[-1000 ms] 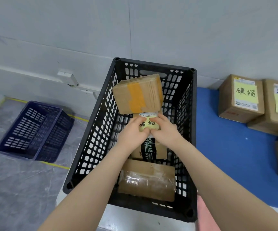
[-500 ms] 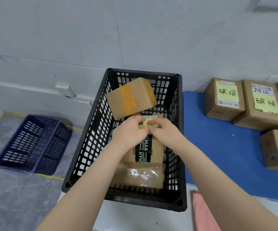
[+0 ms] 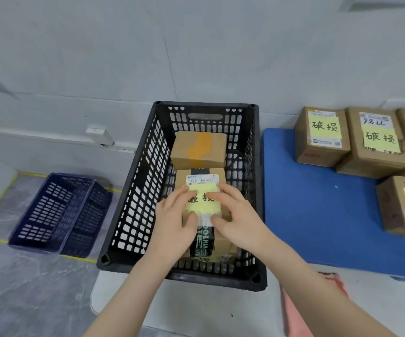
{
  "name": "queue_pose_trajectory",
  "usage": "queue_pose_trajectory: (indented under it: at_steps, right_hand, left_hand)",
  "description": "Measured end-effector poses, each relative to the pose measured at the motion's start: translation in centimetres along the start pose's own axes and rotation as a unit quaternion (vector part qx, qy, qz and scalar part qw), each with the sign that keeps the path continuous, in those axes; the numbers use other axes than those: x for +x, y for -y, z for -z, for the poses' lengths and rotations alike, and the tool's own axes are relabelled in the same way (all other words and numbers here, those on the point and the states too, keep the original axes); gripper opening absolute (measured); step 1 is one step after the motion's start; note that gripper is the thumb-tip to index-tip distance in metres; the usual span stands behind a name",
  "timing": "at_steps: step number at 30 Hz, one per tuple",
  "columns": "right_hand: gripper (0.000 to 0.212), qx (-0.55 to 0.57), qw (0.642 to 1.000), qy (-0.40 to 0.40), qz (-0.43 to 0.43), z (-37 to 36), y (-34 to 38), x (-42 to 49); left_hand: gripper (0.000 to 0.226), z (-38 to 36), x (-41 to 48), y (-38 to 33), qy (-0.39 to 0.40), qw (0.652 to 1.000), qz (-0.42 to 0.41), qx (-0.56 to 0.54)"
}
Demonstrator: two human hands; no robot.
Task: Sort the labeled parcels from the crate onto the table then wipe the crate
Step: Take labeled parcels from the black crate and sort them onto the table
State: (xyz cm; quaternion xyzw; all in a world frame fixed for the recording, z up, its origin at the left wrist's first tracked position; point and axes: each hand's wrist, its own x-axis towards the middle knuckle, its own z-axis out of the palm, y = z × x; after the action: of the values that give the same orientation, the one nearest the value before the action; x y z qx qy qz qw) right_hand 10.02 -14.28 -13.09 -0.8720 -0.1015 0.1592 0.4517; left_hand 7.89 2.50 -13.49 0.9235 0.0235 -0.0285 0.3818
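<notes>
Nearest, a soft pink cloth (image 3: 313, 307) lies rumpled on the smooth white table (image 3: 196, 310), just right of the crate's near corner. Both bare forearms reach in over the crate's near rim.

The left hand (image 3: 174, 220) and right hand (image 3: 238, 215) grip one cardboard parcel (image 3: 222, 242) between them. Their fingers are curled over its top and the thumbs are pressed in lower down. The fingertips lie on a pale yellow paper note (image 3: 204, 210) with black handwriting, stuck below a white printed label. A strip of glossy black tape runs the length of the box. The parcel sits inside the black crate (image 3: 143, 190), towards its near end. Whether it rests on the bottom, I can't tell.

The crate is hard plastic, rectangular, with slotted lattice walls and a handle slot in the far wall. Its sides stand close on either flank of the parcel, while the top is open. Just beyond the held box sits a second brown parcel (image 3: 198, 149) crossed by orange tape, near the far wall.

To the right, a flat blue mat (image 3: 318, 210) touches the crate's side, with a bare stretch nearest the crate. Further right are sorted boxes (image 3: 321, 137) with yellow notes, packed against the wall. Down on the grey marbled floor to the left lies a dark blue slotted basket (image 3: 58, 212), well apart.
</notes>
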Motion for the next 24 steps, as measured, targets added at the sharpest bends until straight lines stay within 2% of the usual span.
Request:
queue_pose_trajectory:
  at_steps: [4,8,12,17,21,24]
  right_hand:
    - [0.051,-0.002,0.997,-0.051,0.051,1.2,0.9,-2.0]
    - [0.052,-0.002,0.984,-0.131,0.123,5.3,2.0,-4.7]
    - [0.047,-0.018,0.966,-0.214,0.146,11.2,0.4,-8.6]
    - [0.041,-0.017,0.955,-0.283,0.086,16.5,-5.8,-13.8]
    - [0.039,-0.007,0.959,-0.284,0.026,18.2,-12.4,-15.1]
    - [0.038,-0.019,0.965,-0.261,-0.021,18.3,-16.9,-14.7]
  left_hand:
    - [0.049,0.9,-1.5,-2.3,-0.067,0.997,-0.049,0.008]
    - [0.051,1.1,-2.3,-7.4,-0.140,0.981,-0.130,0.019]
    - [0.049,-1.9,-2.0,-13.9,-0.152,0.967,-0.206,-0.001]
    - [0.046,-9.8,-1.7,-19.6,-0.080,0.961,-0.266,-0.019]
    - [0.047,-17.1,-1.2,-20.9,0.010,0.976,-0.215,-0.024]
    - [0.047,-21.6,-0.2,-20.2,0.048,0.981,-0.186,-0.020]
